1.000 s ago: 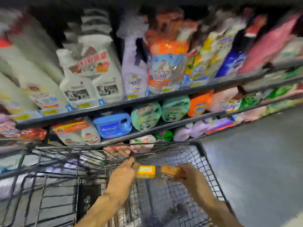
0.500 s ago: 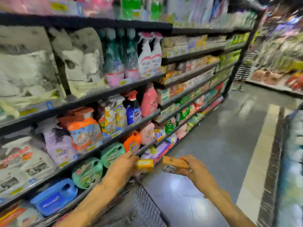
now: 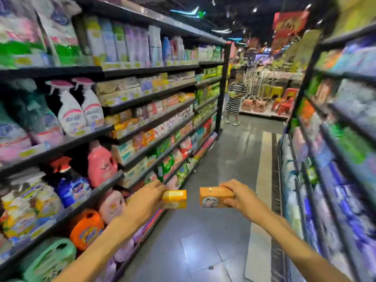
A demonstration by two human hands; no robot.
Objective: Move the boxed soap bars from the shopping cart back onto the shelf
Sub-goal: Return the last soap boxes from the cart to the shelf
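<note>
My left hand (image 3: 147, 197) grips a small yellow-orange soap box (image 3: 175, 199) by its left end. My right hand (image 3: 241, 195) holds a second orange soap box (image 3: 215, 197) with a round picture on its front face. Both boxes are held out over the aisle floor, a short gap between them. The shelf (image 3: 142, 127) with rows of boxed soap bars runs along the left, further down the aisle. The shopping cart is out of view.
Detergent bottles and refill bags (image 3: 87, 231) fill the near left shelves. Another stocked shelf unit (image 3: 329, 159) lines the right side. A person in a striped outfit (image 3: 234, 98) stands at the aisle's far end. Grey floor (image 3: 223, 200) stretches ahead.
The view has swung up and right from the cart to look down the aisle. Both hands, each still holding its box, have lifted out of the cart and moved forward.
</note>
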